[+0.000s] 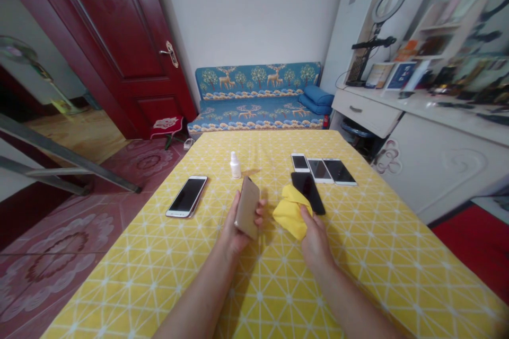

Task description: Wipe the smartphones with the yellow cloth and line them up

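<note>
My left hand [234, 228] is closed around a gold smartphone [248, 206], tilted on edge with its back toward me and to the right. In my right hand [317, 235] is a bunched yellow cloth [292, 212], pinched between thumb and fingers. The cloth partly covers a black smartphone [312, 190] lying behind it. Just beyond the gold phone stands a small white bottle [235, 166]. To the left of my left hand, a white-framed smartphone [186, 197] lies with its dark screen up.
Several phones lie on the yellow patterned tablecloth [262, 296]: a small white phone [299, 162], a middle white phone [320, 170] and a larger white phone [340, 171]. A blue sofa [254, 98] stands past the far edge. A white dresser [366, 108] is at right.
</note>
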`<state>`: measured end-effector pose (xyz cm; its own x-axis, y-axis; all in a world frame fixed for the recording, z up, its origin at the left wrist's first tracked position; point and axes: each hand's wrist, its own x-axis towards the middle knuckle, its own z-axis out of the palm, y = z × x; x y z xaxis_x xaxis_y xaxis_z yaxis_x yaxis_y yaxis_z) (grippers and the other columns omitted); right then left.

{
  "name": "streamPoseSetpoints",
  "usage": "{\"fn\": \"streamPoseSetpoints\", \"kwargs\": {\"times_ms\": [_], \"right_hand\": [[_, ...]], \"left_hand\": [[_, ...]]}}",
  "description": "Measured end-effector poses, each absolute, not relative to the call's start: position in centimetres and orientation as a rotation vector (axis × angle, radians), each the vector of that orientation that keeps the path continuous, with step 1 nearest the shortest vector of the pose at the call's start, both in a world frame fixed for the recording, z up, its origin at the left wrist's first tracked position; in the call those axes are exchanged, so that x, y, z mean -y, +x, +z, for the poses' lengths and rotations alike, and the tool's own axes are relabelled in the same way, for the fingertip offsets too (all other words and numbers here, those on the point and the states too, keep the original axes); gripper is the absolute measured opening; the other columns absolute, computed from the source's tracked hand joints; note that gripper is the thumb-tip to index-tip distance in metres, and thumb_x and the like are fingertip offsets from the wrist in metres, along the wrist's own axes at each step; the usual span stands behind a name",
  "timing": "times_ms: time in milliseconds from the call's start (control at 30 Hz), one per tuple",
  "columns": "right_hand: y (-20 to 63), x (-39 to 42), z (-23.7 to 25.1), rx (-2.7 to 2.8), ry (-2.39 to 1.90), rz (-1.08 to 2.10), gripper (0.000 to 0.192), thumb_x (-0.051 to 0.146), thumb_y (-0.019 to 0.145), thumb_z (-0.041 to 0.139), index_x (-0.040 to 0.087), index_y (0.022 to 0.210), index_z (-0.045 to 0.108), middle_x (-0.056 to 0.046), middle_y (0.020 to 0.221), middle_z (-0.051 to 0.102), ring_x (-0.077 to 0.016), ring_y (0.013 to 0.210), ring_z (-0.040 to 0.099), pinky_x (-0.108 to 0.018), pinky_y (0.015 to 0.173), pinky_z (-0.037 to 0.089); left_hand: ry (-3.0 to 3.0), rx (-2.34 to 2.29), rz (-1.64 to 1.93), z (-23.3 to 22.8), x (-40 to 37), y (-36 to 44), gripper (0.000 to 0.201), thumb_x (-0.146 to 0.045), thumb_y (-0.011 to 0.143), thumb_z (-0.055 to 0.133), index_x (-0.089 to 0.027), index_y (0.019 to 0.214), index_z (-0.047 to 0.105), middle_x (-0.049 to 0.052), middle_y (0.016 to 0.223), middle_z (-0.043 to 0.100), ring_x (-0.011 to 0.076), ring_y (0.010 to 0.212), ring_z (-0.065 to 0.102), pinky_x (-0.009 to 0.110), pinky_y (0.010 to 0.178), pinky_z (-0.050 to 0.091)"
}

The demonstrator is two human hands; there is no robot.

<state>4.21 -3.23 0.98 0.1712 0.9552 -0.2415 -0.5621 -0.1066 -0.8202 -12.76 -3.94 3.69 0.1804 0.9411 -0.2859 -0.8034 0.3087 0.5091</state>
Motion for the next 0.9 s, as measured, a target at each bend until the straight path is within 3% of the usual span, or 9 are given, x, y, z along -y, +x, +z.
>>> {"fn": "streamPoseSetpoints", "kwargs": {"times_ms": [100,233,333,400,500,567,700,800,900], "right_hand": [[4.3,3.2,0.9,0.499,-1.028,1.39,0.046,0.044,0.063,0.079,0.015,0.097,0.069,-0.007,0.09,0.076,-0.0248,0.084,0.071,-0.033,0.073,0.056],[4.3,3.1,0.6,0.492,-1.011,1.414,0.047,0.044,0.06,0.081,0.015,0.095,0.069,-0.006,0.085,0.076,-0.0251,0.081,0.072,-0.033,0.072,0.057],[4.4,2.7,0.5,0.405,-0.997,1.407,0.041,0.046,0.065,0.077,0.016,0.091,0.069,-0.005,0.084,0.076,-0.0235,0.081,0.072,-0.032,0.07,0.058],[4.6,2.4,0.4,0.315,-0.977,1.42,0.035,0.047,0.072,0.071,0.018,0.092,0.069,-0.004,0.088,0.076,-0.022,0.083,0.072,-0.031,0.07,0.059],[5.1,1.8,0.5,0.252,-0.946,1.443,0.031,0.046,0.08,0.063,0.021,0.097,0.068,-0.003,0.094,0.076,-0.0204,0.087,0.072,-0.032,0.072,0.06],[5.4,1.5,0.6,0.249,-0.919,1.435,0.03,0.046,0.084,0.058,0.022,0.1,0.068,-0.003,0.096,0.076,-0.0197,0.09,0.072,-0.032,0.074,0.06],[5.9,1.4,0.6,0.408,-0.892,1.382,0.041,0.052,0.085,0.055,0.018,0.104,0.068,-0.007,0.103,0.074,-0.0234,0.1,0.068,-0.038,0.086,0.056],[6.0,2.0,0.5,0.769,-1.078,1.216,0.044,0.053,0.081,0.062,0.017,0.103,0.07,-0.009,0.104,0.074,-0.0285,0.105,0.066,-0.044,0.093,0.051],[5.4,3.4,0.7,1.286,-1.061,1.048,0.037,0.047,0.087,0.058,0.019,0.109,0.07,-0.009,0.112,0.071,-0.0288,0.111,0.062,-0.047,0.1,0.045]], "left_hand": [[0.311,-0.816,1.343,3.3,3.7,-12.9,0.024,-0.035,0.08,0.069,-0.016,0.094,0.065,0.006,0.086,0.068,0.0111,0.062,0.059,0.022,0.056,0.048],[0.333,-0.873,1.35,3.2,3.6,-13.4,0.036,-0.02,0.073,0.074,-0.016,0.107,0.064,0.006,0.088,0.073,0.0194,0.075,0.069,0.032,0.076,0.055],[0.232,-0.737,1.253,3.6,3.7,-14.0,0.041,-0.022,0.083,0.062,-0.009,0.122,0.057,0.01,0.091,0.074,0.0204,0.079,0.071,0.033,0.083,0.054],[0.231,-0.543,1.2,3.9,3.7,-14.3,0.047,-0.027,0.09,0.049,-0.006,0.132,0.049,0.016,0.107,0.071,0.0231,0.097,0.069,0.036,0.091,0.051],[0.327,-0.304,1.149,4.0,3.9,-14.3,0.06,-0.039,0.094,0.036,-0.002,0.141,0.037,0.022,0.133,0.056,0.0295,0.125,0.053,0.044,0.105,0.039],[0.365,-0.222,1.124,3.9,4.0,-13.9,0.066,-0.044,0.094,0.033,0.0,0.142,0.035,0.024,0.139,0.05,0.033,0.132,0.045,0.049,0.11,0.031],[0.343,-0.234,1.08,3.5,4.2,-12.8,0.059,-0.04,0.096,0.029,-0.002,0.14,0.04,0.023,0.133,0.055,0.032,0.131,0.046,0.051,0.111,0.027],[0.332,-0.286,1.063,3.3,4.1,-12.1,0.053,-0.038,0.097,0.031,-0.002,0.132,0.049,0.022,0.124,0.063,0.0302,0.124,0.053,0.048,0.11,0.032],[0.324,-0.326,1.118,2.9,3.9,-11.9,0.044,-0.035,0.097,0.039,-0.005,0.123,0.057,0.018,0.112,0.069,0.0262,0.11,0.063,0.041,0.104,0.041]]}}
